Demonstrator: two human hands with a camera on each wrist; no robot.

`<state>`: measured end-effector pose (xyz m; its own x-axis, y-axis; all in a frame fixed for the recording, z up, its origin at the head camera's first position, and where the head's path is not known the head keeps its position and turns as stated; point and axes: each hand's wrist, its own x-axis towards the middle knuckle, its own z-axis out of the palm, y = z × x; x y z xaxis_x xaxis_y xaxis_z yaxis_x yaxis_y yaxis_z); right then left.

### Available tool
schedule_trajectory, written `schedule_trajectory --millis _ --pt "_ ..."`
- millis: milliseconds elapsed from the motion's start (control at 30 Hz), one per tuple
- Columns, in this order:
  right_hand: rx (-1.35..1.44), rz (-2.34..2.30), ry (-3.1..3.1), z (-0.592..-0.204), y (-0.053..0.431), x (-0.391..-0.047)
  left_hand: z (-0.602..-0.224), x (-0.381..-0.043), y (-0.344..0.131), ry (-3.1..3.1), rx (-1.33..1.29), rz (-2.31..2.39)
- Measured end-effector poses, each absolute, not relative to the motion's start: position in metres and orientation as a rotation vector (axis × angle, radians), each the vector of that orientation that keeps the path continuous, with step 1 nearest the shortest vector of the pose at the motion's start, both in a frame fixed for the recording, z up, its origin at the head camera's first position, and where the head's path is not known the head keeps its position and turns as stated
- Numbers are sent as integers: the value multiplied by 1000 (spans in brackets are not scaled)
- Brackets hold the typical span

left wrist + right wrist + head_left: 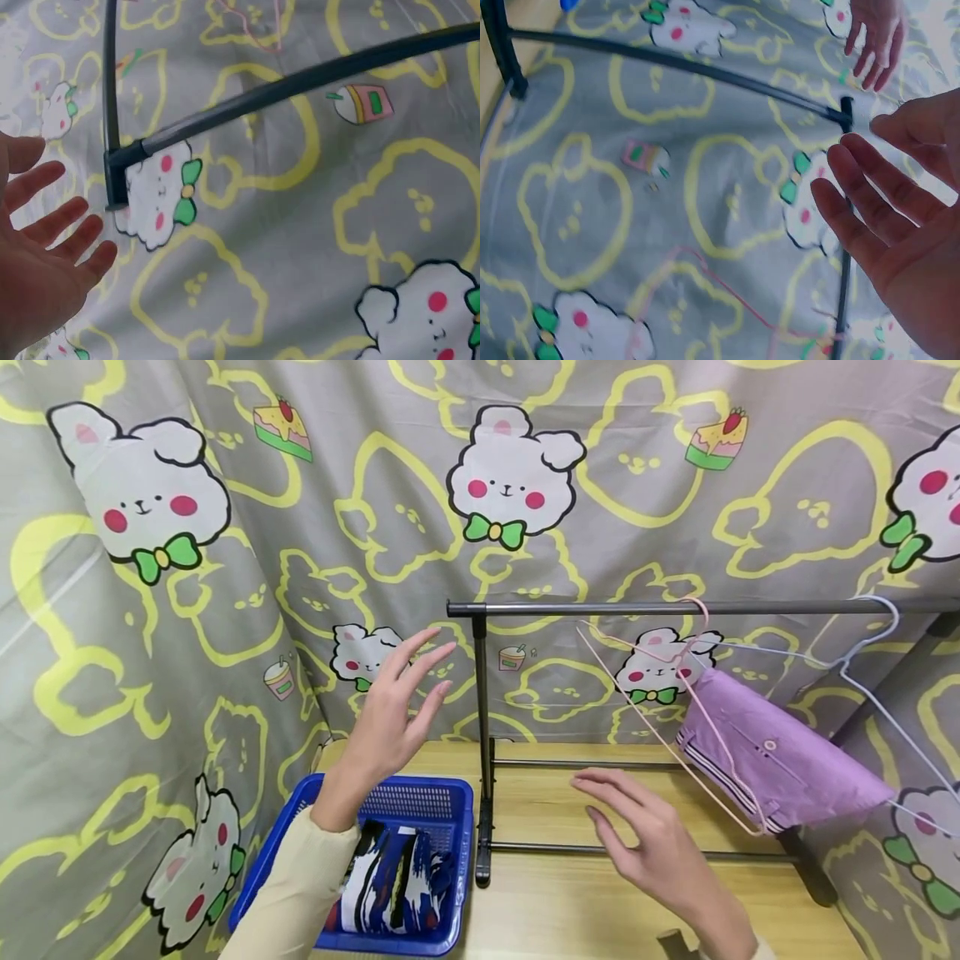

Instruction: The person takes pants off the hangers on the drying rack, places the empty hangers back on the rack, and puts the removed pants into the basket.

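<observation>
My left hand (pixel 390 714) is raised above the blue basket (pixel 431 792), left of the rack's end, its fingers loosely extended and holding nothing. My right hand (pixel 648 835) hovers in front of the rack with relaxed fingers and nothing in it. In the basket lies a folded cloth (pixel 393 881) patterned in blue, white and black. From the black rack (pixel 555 609) hang a pink hanger (pixel 637 706) and a pale blue hanger (pixel 873 685). A folded purple garment (pixel 787 760) with a button and striped edge hangs near both, right of my right hand; which hanger bears it I cannot tell.
The rack's upright post (pixel 482 718) stands just right of the basket. Its lower bars run above the wooden tabletop (pixel 555 893). A grey curtain (pixel 405 577) printed with white rabbits surrounds the back and sides. A small brown object (pixel 675 943) shows at the bottom edge.
</observation>
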<state>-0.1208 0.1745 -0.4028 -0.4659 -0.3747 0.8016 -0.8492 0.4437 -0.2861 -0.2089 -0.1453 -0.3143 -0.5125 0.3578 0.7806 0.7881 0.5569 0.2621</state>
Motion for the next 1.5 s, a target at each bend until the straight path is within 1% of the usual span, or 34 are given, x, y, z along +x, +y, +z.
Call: schedule_trajectory --millis 267,400,533,800,1000,1100,1267,1367,1500 --pt "923 824 -1981 -368 211 -105 -294 -223 -121 -2098 -1012 -704" --pt "874 810 -1964 -353 228 -97 -284 -233 -111 -2108 -1016 -646" --pt "811 788 -1955 -346 240 -91 -279 -243 -103 -2187 -990 -538" --pt "634 749 -1912 -356 269 -84 -270 -256 -92 -2267 -915 -340" --pt "451 809 -1811 -357 291 -79 -261 -267 -83 -2237 -847 -406" --pt "318 812 -1878 -364 314 -78 -259 -273 -80 -2208 -807 -448" --pt "145 746 -1942 -381 364 -92 -260 -278 -78 -2161 -757 -465" --pt "75 720 -1886 -389 384 -103 -263 -278 -77 -2129 -718 -464" --pt "17 694 -1883 -398 405 -109 -268 -279 -75 -2088 -682 -475"
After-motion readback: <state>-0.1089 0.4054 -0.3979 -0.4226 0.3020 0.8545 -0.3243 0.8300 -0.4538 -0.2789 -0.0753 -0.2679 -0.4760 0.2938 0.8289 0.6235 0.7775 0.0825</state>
